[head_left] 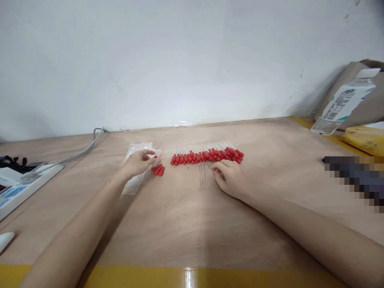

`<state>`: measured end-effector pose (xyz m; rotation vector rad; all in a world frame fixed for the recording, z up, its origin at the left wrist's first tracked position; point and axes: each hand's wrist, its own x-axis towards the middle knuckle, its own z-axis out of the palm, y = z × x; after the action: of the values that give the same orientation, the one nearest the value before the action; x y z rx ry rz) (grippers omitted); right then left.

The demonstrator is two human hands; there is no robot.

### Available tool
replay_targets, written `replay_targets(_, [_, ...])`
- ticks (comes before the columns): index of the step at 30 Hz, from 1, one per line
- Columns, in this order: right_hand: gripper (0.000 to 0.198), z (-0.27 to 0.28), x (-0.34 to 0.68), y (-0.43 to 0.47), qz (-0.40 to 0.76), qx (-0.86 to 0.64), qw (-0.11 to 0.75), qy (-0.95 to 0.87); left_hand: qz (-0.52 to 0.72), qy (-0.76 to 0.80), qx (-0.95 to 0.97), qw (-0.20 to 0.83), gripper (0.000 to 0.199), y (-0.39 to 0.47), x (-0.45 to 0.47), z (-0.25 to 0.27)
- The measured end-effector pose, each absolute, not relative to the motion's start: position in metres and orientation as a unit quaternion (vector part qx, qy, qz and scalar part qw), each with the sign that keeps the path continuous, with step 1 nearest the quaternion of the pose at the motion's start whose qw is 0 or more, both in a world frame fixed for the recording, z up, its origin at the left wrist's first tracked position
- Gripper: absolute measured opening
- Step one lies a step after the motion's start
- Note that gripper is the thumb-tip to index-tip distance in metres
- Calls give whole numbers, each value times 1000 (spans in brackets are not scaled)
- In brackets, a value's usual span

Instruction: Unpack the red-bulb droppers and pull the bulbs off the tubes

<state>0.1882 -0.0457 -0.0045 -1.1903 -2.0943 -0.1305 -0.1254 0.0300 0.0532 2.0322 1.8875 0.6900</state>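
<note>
My left hand (139, 163) is over the clear plastic bags (132, 187), a small red rubber bulb (155, 157) pinched at its fingertips. Just below it several loose red rubber bulbs (158, 170) lie in a small pile. At the middle of the table my right hand (229, 176) has its fingers closed on a thin glass tube (209, 165), mostly hidden by them. Beside those fingertips a few bare glass tubes (203, 178) lie side by side. Behind them stretches a row of glass droppers (207, 155) with red bulbs toward me.
A tilted plastic bottle (345, 102) leans by a brown bag (357, 80) at the right, near a yellow packet (364, 139). A pixelated dark object (357, 178) lies at the right. On the left are a white power strip (27, 192) and a grey cable (87, 150).
</note>
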Motion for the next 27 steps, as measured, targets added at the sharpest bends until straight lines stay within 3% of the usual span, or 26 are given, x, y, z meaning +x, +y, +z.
replay_targets(4, [16, -4, 185, -50, -54, -453, 336, -824, 206, 652, 716, 141, 39, 33, -134, 49])
replay_targets(11, [26, 1, 183, -58, -51, -441, 294, -846, 245, 627, 739, -7, 24, 22, -111, 52])
replay_targets(16, [40, 2, 183, -58, -33, -439, 287, -850, 260, 514, 818, 9, 19, 10, -70, 43])
replay_targets(20, [46, 4, 183, -59, -23, -428, 300, -852, 261, 453, 852, -13, 25, 16, -43, 38])
replay_targets(27, [35, 3, 186, -60, -22, -393, 319, -862, 259, 461, 848, -15, 30, 30, -13, 40])
